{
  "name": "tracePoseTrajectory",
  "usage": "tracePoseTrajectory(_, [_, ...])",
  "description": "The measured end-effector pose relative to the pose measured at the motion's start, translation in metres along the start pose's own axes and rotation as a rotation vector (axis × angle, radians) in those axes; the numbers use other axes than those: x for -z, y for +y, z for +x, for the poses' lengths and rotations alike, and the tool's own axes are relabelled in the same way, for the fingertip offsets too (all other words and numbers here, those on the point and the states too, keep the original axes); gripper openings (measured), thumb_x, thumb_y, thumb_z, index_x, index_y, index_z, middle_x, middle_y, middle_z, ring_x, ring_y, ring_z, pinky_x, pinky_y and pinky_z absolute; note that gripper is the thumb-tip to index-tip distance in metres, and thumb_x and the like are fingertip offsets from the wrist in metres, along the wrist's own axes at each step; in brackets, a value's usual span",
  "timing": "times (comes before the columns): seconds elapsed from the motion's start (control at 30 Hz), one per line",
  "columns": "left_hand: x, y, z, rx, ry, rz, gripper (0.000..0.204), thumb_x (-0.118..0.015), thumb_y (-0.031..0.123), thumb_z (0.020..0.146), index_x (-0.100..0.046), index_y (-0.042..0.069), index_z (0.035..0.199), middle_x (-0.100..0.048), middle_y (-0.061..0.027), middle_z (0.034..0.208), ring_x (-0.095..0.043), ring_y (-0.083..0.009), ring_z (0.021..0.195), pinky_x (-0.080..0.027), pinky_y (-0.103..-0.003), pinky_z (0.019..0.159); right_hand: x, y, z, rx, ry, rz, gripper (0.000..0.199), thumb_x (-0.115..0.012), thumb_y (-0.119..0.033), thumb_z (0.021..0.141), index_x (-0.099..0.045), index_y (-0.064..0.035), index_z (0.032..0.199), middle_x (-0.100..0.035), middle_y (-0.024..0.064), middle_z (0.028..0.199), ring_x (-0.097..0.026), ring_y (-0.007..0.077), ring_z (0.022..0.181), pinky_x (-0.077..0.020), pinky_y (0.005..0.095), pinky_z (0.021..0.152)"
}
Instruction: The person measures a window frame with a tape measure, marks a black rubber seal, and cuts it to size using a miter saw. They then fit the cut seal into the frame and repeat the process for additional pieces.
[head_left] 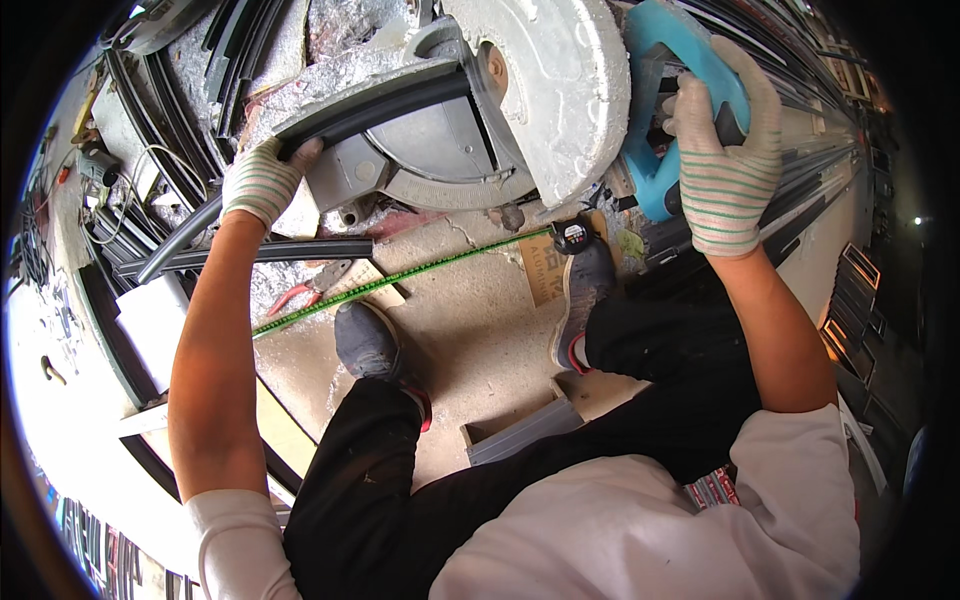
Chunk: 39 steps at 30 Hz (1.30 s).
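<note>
My gloved left hand (262,185) is closed round the near end of a black profile bar (375,108), which lies across the grey bed (430,140) of a mitre saw. Its far end reaches the saw's pale, dust-coated blade guard (575,100). On the other side, my gloved right hand (735,165) grips the saw's blue loop handle (655,180), with the fingers through the loop. The blade is hidden by the guard, so I cannot tell whether it turns or touches the bar.
An extended green tape measure (430,268) crosses the floor, its case (573,235) by my right shoe. Red-handled pliers (300,295) lie near my left shoe. A grey profile offcut (525,435) sits between my legs. Dark profiles (165,115) and silvery shavings spread around the saw.
</note>
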<state>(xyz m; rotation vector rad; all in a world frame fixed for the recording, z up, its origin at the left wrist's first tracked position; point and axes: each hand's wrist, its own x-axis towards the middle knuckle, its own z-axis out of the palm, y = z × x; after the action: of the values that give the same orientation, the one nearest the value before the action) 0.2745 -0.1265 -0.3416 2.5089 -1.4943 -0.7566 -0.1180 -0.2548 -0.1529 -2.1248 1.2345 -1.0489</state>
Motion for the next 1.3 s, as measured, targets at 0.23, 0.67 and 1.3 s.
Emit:
tracePoseTrajectory(0.23, [0.001, 0.002, 0.0, 0.014, -0.009, 0.009, 0.07, -0.069, 0.065, 0.091, -0.073, 0.003, 0.123, -0.076, -0.0226, 0.109, -0.072, -0.0378, 0.105, -0.054, -0.043, 0.094, 0.0, 0.001, 0.001, 0.011, 0.001, 0.002, 0.036, -0.07, -0.013, 0.1, -0.061, -0.0075, 0.134, -0.07, 0.0031, 0.091, -0.066, 0.0077, 0.077, -0.0574, 0.0234, 0.07])
tracePoseTrajectory(0.67, [0.0, 0.001, 0.001, -0.004, -0.024, -0.059, 0.069, -0.071, 0.059, 0.093, -0.071, 0.0, 0.127, -0.076, -0.0212, 0.112, -0.073, -0.033, 0.106, -0.054, -0.039, 0.095, 0.006, 0.003, 0.013, 0.007, -0.031, 0.015, 0.038, -0.069, -0.013, 0.1, -0.059, -0.0081, 0.136, -0.07, 0.004, 0.092, -0.066, 0.0084, 0.077, -0.0588, 0.0246, 0.071])
tracePoseTrajectory(1.3, [-0.004, -0.002, 0.001, -0.023, 0.012, -0.032, 0.07, -0.069, 0.064, 0.091, -0.072, 0.005, 0.127, -0.076, -0.0216, 0.113, -0.072, -0.0374, 0.108, -0.053, -0.042, 0.097, -0.007, -0.019, 0.024, 0.016, 0.065, -0.033, 0.038, -0.062, -0.003, 0.098, -0.056, -0.0068, 0.135, -0.063, 0.0007, 0.093, -0.058, 0.005, 0.07, -0.0514, 0.0201, 0.063])
